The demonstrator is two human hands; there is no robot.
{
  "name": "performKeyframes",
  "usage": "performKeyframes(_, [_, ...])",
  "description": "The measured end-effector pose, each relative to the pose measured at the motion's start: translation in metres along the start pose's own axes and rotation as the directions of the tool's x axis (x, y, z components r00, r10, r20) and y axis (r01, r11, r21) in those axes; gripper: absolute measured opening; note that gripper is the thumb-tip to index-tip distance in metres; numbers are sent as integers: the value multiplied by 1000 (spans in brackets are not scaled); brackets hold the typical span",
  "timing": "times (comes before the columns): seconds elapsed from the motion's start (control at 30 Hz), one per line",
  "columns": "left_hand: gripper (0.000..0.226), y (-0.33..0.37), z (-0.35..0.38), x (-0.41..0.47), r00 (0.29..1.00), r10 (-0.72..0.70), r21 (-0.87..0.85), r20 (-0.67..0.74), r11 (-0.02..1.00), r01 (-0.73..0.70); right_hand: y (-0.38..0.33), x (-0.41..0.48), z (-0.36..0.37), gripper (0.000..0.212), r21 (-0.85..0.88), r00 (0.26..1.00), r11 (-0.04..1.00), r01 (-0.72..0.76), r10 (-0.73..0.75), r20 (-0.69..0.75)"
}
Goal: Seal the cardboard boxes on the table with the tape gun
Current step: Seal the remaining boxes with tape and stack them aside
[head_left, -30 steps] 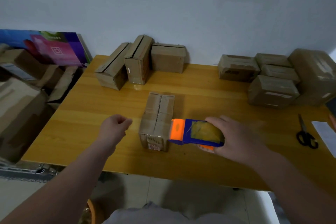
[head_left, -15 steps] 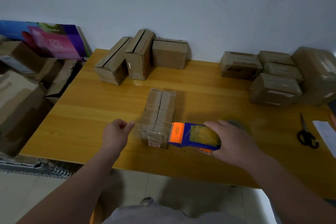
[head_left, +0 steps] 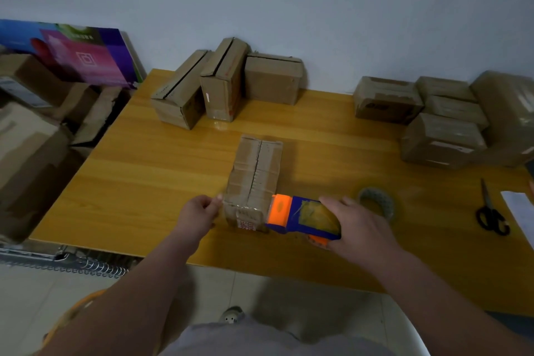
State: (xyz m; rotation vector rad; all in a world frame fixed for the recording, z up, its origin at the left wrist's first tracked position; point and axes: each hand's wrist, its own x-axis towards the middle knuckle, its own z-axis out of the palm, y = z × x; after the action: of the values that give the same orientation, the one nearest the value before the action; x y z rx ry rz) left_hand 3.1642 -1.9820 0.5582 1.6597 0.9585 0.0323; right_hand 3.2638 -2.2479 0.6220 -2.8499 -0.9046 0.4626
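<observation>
**Left hand reaches the box's near corner**

At lower centre the right hand (head_left: 358, 225) is wrapped round the tape gun (head_left: 300, 217). The gun's orange nose sits against the near right end of the middle box (head_left: 254, 176). The left hand (head_left: 199, 214) was well clear of that box a second ago. Its thumb and forefinger are now pinched together at the near left corner, though I cannot tell whether they hold a tape end. I judge the strip is being started, while the top seam is still bare.

The view has tipped too, showing a tape roll (head_left: 375, 204) on the table (head_left: 138, 170) just behind the right hand. Scissors (head_left: 491, 215) lie further right. At upper centre three boxes (head_left: 228, 87) show untaped seams, and at upper right sits a taped cluster (head_left: 439, 136). Every box has its flaps down, so the contents are hidden.
</observation>
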Motion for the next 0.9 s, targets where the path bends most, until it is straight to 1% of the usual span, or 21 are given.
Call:
performKeyframes(0.13, [33, -1, 0, 0, 995, -29, -1, 93, 1000, 29, 0, 0, 6, 84, 2, 1000, 1000, -9, 9, -12])
performKeyframes(0.2, [31, -3, -1, 2, 988, -91, 41, 122, 995, 86, 0, 0, 6, 83, -3, 1000, 1000, -16, 16, -11])
performKeyframes(0.23, [29, -4, -1, 3, 986, -124, 82, 113, 990, 115, 0, 0, 6, 82, -5, 1000, 1000, -18, 18, -9])
performKeyframes(0.27, [27, -4, -1, 4, 989, -131, 144, 70, 982, 120, -1, -1, 5, 81, -8, 1000, 1000, -15, 15, -10])
performKeyframes(0.3, [24, -3, -1, 4, 994, -106, 211, -2, 972, 104, -2, -2, 5, 80, -9, 1000, 1000, -14, 14, -9])
performKeyframes(0.33, [21, -1, -1, 3, 995, -47, 242, -84, 968, 66, -2, -2, 4, 79, -8, 1000, 1000, -12, 12, -12])
performKeyframes(0.37, [19, 3, 0, 0, 986, 29, 210, -163, 978, 6, -3, -2, 4, 79, -5, 1000, 1000, -13, 13, -12])
performKeyframes(0.4, [19, 7, 1, -4, 974, 79, 109, -214, 992, -56, -4, -2, 4, 78, -2, 1000, 1000, -13, 13, -11])
performKeyframes(0.43, [21, 12, 4, -9, 967, 104, -31, -231, 993, -114, -4, -2, 4, 79, 1, 1000, 1000, -16, 16, -10])
performKeyframes(0.47, [24, 15, 7, -15, 970, 108, -163, -220, 976, -146, -4, -2, 5, 79, 2, 1000, 1000, -18, 18, -10])
performKeyframes(0.5, [28, 16, 10, -22, 977, 104, -255, -185, 955, -150, -4, -2, 5, 80, 2, 1000, 1000, -19, 19, -13])
performKeyframes(0.53, [33, 16, 14, -28, 985, 99, -300, -140, 944, -138, -4, -2, 6, 80, 4, 1000, 1000, -20, 21, -14])
performKeyframes(0.6, [48, 7, 21, -33, 994, 91, -312, -60, 944, -106, -4, -2, 7, 79, 8, 1000, 1000, -20, 20, -14])
performKeyframes(0.67, [61, 0, 23, -32, 999, 38, -292, 0, 956, -36, -5, -2, 8, 79, 5, 1000, 1000, -19, 20, -18])
performKeyframes(0.7, [63, -1, 22, -30, 999, -2, -287, 34, 958, 11, -5, -2, 8, 79, 4, 1000, 1000, -22, 22, -18])
performKeyframes(0.73, [60, -1, 20, -28, 997, -45, -286, 69, 956, 63, -5, -3, 8, 79, 4, 1000, 1000, -23, 23, -19])
performKeyframes(0.77, [55, -1, 18, -27, 994, -61, -267, 85, 960, 82, -6, -3, 8, 78, 5, 999, 1000, -25, 25, -20])
performKeyframes(0.8, [50, -2, 15, -27, 996, -37, -203, 75, 978, 51, -6, -3, 8, 78, 7, 999, 1000, -25, 25, -19])
performKeyframes(0.83, [51, -3, 13, -29, 998, 39, -53, 48, 998, -36, -7, -3, 8, 78, 9, 999, 1000, -25, 26, -20])
performKeyframes(0.87, [54, -5, 13, -31, 987, 157, 151, 25, 976, -159, -7, -3, 8, 78, 11, 999, 1000, -27, 28, -20])
performKeyframes(0.9, [60, -5, 13, -36, 957, 288, 356, 35, 891, -282, -7, -3, 8, 78, 12, 999, 999, -30, 30, -22])
